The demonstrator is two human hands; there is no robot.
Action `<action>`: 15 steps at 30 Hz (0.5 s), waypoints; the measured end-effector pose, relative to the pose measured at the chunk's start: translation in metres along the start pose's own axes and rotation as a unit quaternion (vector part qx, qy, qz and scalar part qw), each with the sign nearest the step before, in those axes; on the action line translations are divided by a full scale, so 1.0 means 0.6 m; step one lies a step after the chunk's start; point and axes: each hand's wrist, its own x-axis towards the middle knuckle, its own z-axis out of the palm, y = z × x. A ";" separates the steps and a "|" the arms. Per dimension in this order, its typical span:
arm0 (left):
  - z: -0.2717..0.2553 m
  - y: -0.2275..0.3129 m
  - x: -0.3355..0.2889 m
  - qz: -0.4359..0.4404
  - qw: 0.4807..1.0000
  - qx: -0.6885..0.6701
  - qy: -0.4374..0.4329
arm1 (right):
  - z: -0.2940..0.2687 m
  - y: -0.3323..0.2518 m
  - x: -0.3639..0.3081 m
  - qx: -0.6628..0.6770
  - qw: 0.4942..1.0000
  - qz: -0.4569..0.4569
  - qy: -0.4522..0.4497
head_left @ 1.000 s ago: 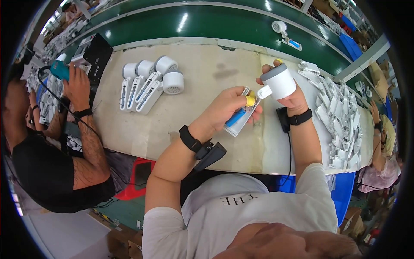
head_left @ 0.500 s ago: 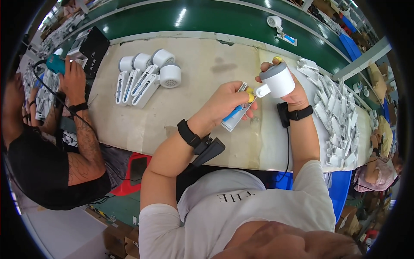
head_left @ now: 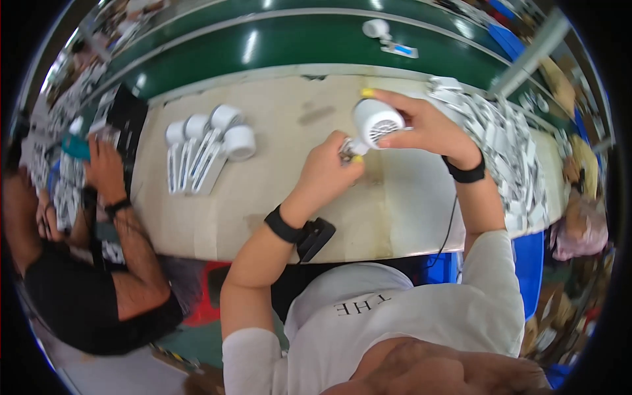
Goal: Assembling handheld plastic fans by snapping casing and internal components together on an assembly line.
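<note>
the right hand (head_left: 431, 128) is closed around a white plastic cylindrical head with a slotted round grille (head_left: 377, 124), thumb below and fingers over the top. the left hand (head_left: 327, 172) is clamped on a narrow white plastic handle (head_left: 346, 149), beside the short white neck (head_left: 357, 147) that joins the head. both parts are held between the hands, over the beige flat worktable (head_left: 283, 118). most of the handle is hidden by the fingers; what lies inside it cannot be told.

possible faults, by judgement:

- neck strain: turning the head while the handle is held fast could overload the joint
- slip: the smooth curved head could roll out of the grasp if the right thumb lifts, leaving its weight on the neck
- loose contents: tilting an open handle could spill or pinch any wiring
- snag: the thin black cord (head_left: 453, 222) below the right wrist could catch on the loose heap of white plastic parts (head_left: 520, 164) if that arm swings outward
</note>
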 end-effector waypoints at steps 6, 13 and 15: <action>0.006 -0.001 -0.005 -0.032 0.995 -0.081 -0.047 | 0.005 0.039 -0.005 0.043 0.998 -0.006 -0.047; 0.018 -0.009 -0.003 -0.057 0.978 -0.171 -0.102 | 0.024 0.079 -0.058 0.050 0.997 -0.044 0.038; 0.011 0.007 -0.007 -0.058 0.959 -0.270 -0.071 | -0.025 0.078 -0.092 -0.085 0.996 -0.010 0.013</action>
